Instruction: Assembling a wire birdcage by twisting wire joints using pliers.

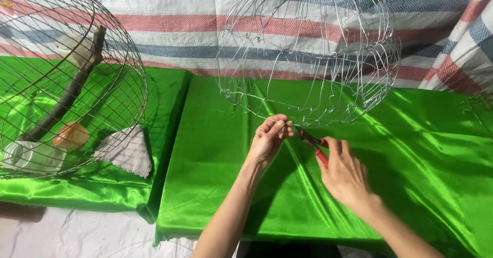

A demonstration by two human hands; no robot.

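Observation:
An unfinished round wire cage frame (308, 52) of thin silver wire stands on a table under shiny green cloth (431, 155). My left hand (269, 137) pinches a wire at the frame's lower front rim. My right hand (344, 173) grips red-handled pliers (310, 141), whose dark jaws point at the same spot of the rim, right beside my left fingertips.
At the left, a finished domed wire cage (67, 78) holds a branch perch (67, 93), an orange cup (72, 135) and a clear plastic cup (31, 155). A white cloth (128, 150) lies beside it. Striped tarp (179, 27) hangs behind. A gap separates the two green-covered tables.

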